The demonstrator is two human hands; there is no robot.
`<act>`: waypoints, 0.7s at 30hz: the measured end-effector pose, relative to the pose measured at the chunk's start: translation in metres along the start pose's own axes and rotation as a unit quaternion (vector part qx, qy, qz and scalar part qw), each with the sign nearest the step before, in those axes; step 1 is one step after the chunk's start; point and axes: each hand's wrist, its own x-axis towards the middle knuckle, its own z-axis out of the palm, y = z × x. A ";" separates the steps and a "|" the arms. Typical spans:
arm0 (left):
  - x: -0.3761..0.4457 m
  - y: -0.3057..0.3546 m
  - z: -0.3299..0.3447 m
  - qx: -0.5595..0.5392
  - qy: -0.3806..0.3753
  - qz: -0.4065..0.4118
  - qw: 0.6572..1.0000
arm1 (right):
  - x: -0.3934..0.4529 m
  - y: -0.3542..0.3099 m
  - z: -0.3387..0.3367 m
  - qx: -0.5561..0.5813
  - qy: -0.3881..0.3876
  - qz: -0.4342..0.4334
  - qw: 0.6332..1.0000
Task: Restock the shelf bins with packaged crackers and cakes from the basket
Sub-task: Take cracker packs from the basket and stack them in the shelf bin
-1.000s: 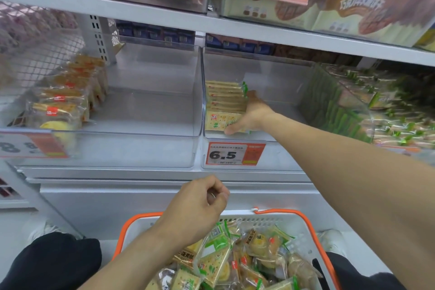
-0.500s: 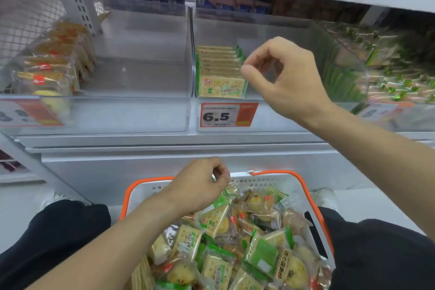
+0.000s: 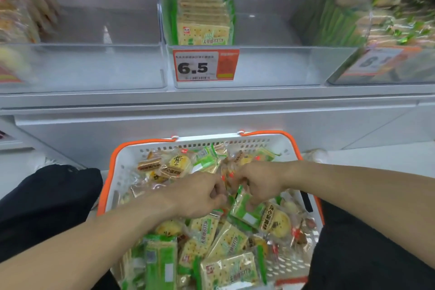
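- Both hands meet over the middle of a white basket [image 3: 131,172] with orange handles, heaped with packaged crackers and cakes [image 3: 226,242].
- The left hand [image 3: 200,195] and right hand [image 3: 256,183] have curled fingers; whether either grips a packet, I cannot tell.
- Farther off, a clear shelf bin [image 3: 270,66] holds a row of green-edged cracker packs [image 3: 203,19] at its left side.
- Its price tag [image 3: 204,65] reads 6.5.
- The bins on either side are blurred.

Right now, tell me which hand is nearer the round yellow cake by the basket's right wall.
Right. The right hand is just above-left of the cake; the left hand sits farther left, mid-basket.
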 end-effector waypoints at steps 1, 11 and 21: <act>-0.001 0.000 -0.002 -0.010 0.000 -0.001 1.000 | 0.003 -0.003 0.003 -0.015 -0.003 -0.004 1.000; -0.027 -0.007 -0.061 -0.159 0.146 -0.063 0.974 | -0.021 -0.010 -0.059 0.097 0.116 -0.003 0.989; -0.033 0.005 -0.064 -0.139 0.204 -0.006 0.969 | -0.040 -0.028 -0.067 0.570 0.228 -0.091 0.784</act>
